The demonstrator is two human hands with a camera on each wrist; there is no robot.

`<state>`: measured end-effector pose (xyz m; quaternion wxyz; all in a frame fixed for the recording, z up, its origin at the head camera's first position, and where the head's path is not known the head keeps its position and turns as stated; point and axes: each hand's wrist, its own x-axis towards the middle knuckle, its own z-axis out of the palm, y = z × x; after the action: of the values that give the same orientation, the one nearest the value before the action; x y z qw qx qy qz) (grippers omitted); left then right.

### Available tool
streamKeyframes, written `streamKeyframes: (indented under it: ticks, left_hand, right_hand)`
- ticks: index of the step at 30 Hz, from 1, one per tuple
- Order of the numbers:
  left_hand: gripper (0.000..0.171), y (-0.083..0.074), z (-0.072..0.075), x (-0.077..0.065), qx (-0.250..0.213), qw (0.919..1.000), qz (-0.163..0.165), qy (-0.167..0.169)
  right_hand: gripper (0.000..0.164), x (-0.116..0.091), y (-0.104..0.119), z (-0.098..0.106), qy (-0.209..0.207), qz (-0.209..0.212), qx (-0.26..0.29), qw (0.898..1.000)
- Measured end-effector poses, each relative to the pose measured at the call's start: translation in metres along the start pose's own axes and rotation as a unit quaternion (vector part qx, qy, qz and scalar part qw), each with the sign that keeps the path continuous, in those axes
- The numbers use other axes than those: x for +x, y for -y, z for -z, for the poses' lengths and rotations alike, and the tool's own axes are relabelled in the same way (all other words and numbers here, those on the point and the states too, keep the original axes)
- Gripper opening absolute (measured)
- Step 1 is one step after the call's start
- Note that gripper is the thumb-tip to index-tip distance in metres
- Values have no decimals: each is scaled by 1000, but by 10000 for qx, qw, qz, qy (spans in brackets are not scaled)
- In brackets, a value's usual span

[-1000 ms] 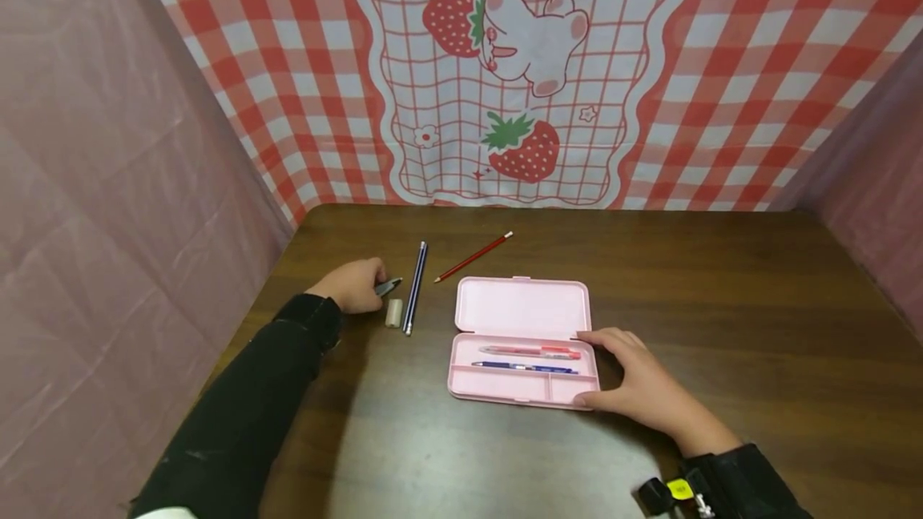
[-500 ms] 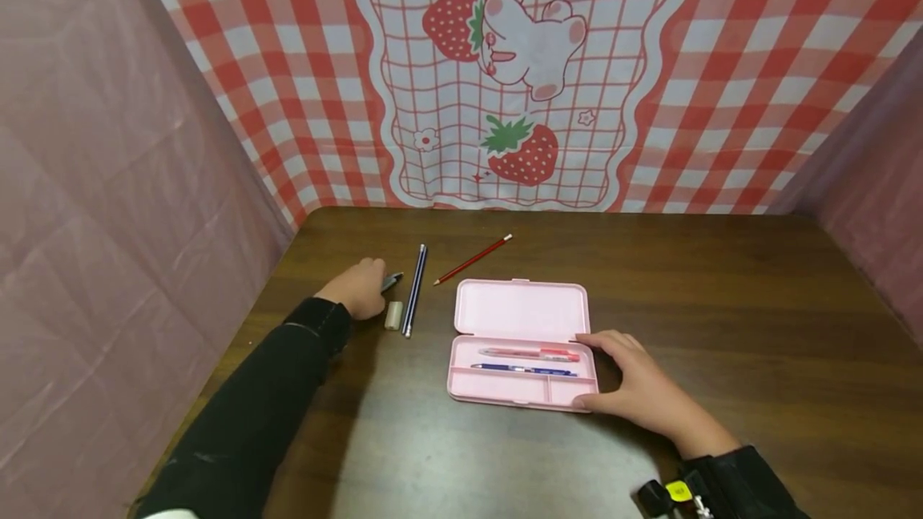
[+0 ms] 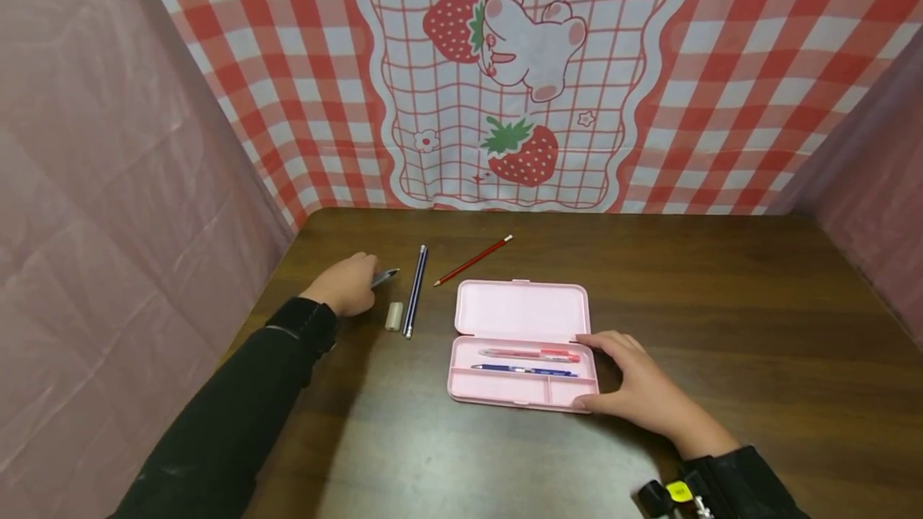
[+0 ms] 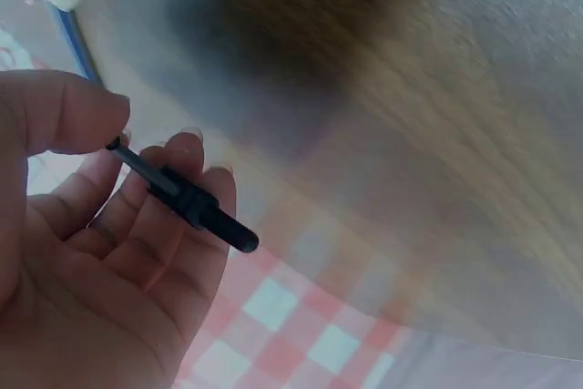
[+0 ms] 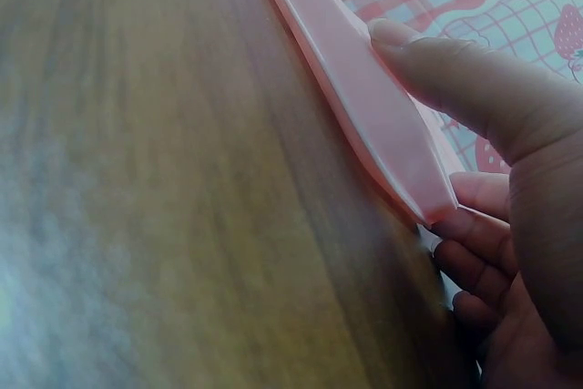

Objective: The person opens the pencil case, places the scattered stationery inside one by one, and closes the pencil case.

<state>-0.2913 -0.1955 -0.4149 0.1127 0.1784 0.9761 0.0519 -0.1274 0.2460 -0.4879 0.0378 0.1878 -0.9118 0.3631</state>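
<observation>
My left hand (image 3: pixel 344 285) pinches a slim pen (image 4: pixel 182 196) at the table's left side. In the left wrist view its black end with a clip sticks out past the fingers, with the thumb on its thinner grey part. In the head view the pen's tip points right. A pink pencil case (image 3: pixel 522 307) lies with its lid open in the middle. Inside are a red-and-clear pen (image 3: pixel 530 355) and a blue pen (image 3: pixel 524 370). My right hand (image 3: pixel 642 383) grips the case's right end, thumb on the near side and fingers at the far side.
Just right of my left hand lie a whitish eraser (image 3: pixel 393 316) and two dark blue-striped pencils (image 3: pixel 415 291) side by side. A red pencil (image 3: pixel 473 261) lies slantwise behind the case. At the wooden table's (image 3: pixel 721 279) back edge hangs a checked strawberry cloth (image 3: pixel 303 86).
My left hand has shifted slightly left and back from the eraser, after a small move right, with the pen still in its fingers. My right hand and the pencil case stay in place.
</observation>
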Motion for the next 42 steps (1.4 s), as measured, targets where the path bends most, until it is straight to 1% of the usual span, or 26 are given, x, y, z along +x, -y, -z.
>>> streamKeyframes:
  ticks: [3, 6, 10, 13, 18, 24, 30, 34, 39, 42]
  left_hand:
    - [31, -7, 3, -3, 10, 9998, -98, -195]
    - [29, -15, 6, -7, -81, 9989, -193, -427]
    - [33, -29, 9, -11, -215, 9967, -359, -699]
    - [34, -41, 9, -14, -234, 9950, -547, -806]
    - [29, -65, 11, -23, -155, 9921, -859, -903]
    - [29, -96, 17, -40, 6, 9874, -1210, -1016]
    - [32, -121, 18, -54, 363, 9783, -1683, -1152]
    - [32, -131, 17, -61, 318, 9741, -1852, -1255]
    - [32, -138, 14, -71, 24, 9737, -1854, -1324]
    - [34, -140, 11, -75, -195, 9725, -1864, -1383]
  right_hand:
    - [86, 0, 0, 0, -1, -4, 6, 10000]
    - [87, 0, 0, 0, 10, -18, 1, 10000]
    - [86, 0, 1, 1, 33, -55, 14, 10000]
    - [86, -2, 1, 1, 55, -98, 21, 9999]
    - [86, -4, 0, 2, 77, -158, 9, 9998]
    - [86, -2, 3, 3, 122, -227, 44, 9997]
    - [87, 0, 3, 2, 155, -271, 7, 9995]
    - [87, 0, 3, 2, 155, -278, 22, 9995]
    - [86, 0, 2, 2, 108, -182, 20, 9998]
    - [86, 0, 2, 1, 92, -147, 5, 9998]
